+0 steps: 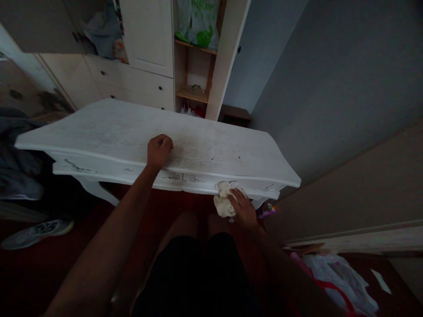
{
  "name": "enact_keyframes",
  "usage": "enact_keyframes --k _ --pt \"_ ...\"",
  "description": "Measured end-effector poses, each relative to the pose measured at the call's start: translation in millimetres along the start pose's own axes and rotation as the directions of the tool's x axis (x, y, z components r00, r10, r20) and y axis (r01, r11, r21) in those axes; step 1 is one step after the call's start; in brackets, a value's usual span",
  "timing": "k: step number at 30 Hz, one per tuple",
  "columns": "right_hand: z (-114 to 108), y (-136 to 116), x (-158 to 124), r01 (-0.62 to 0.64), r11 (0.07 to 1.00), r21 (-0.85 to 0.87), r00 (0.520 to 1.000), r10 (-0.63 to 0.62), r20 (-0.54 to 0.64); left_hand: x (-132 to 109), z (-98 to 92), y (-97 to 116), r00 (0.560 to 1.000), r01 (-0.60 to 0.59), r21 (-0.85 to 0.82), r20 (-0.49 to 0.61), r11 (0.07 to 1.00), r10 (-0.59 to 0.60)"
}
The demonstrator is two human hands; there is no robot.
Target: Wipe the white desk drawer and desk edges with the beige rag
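A white console table [109, 127] with a smudged top stands in front of me. My left hand [159, 150] rests on the top near its front edge, curled into a loose fist with nothing visible in it. My right hand [243, 208] is lower, at the table's front apron on the right, and presses a crumpled cream cloth [224, 200] against the carved drawer front. The fingers of that hand are closed on the cloth.
A white wardrobe [150, 39] with open shelves and a green-printed bag [198, 24] stands behind the table. A grey wall [337, 75] is at the right. A sneaker [38, 232] lies on the dark red floor at left, white plastic bags [340, 279] at lower right.
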State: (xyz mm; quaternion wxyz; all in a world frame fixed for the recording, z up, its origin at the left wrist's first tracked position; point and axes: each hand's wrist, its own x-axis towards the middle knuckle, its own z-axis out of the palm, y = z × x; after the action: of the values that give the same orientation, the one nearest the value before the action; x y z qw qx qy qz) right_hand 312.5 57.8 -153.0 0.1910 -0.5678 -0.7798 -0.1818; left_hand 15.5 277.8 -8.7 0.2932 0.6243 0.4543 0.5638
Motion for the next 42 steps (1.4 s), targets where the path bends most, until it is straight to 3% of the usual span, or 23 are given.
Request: enact_keyframes --k 4,7,10,14,16,18,20,22,37,42 --pt "-14 35 -36 -0.213 0.977 -0.015 0.977 0.213 -0.013 0 0.7 -1 1.000 0.011 0.017 -0.003 1.000 -0.011" --pt "-29 61 -54 -0.395 0.917 0.051 0.914 0.398 -0.075 1 0.7 -3 1.000 -0.009 0.030 0.003 0.999 0.009" --pt "-42 71 -52 -0.482 0.867 0.125 0.852 0.497 -0.164 1 0.8 -3 1.000 -0.012 0.038 -0.005 0.999 0.012" --pt "-42 44 -20 -0.473 0.853 0.222 0.791 0.522 -0.319 0 1.6 0 1.000 -0.009 0.109 -0.005 0.994 0.009" --pt "-34 18 0 -0.416 0.868 0.271 0.796 0.492 -0.353 0 2.2 2 1.000 -0.012 0.141 -0.006 0.990 0.013" --pt "-23 -8 16 -0.418 0.864 0.281 0.816 0.493 -0.302 -2 2.7 4 1.000 -0.004 0.158 -0.005 0.988 0.005" --pt "-15 -29 27 -0.459 0.848 0.264 0.769 0.528 -0.359 -3 2.8 7 1.000 0.006 0.176 0.000 0.984 -0.006" --pt "-11 -42 31 -0.473 0.849 0.236 0.754 0.529 -0.390 -3 2.6 9 1.000 0.002 0.201 0.005 0.980 -0.003" --pt "-20 -64 39 -0.235 0.956 0.173 0.862 0.287 -0.417 -3 1.7 9 0.999 -0.043 0.292 0.017 0.956 0.040" --pt "-32 -83 49 -0.072 0.982 0.177 0.949 0.121 -0.289 -3 2.3 10 0.999 -0.039 0.284 0.003 0.958 0.040"
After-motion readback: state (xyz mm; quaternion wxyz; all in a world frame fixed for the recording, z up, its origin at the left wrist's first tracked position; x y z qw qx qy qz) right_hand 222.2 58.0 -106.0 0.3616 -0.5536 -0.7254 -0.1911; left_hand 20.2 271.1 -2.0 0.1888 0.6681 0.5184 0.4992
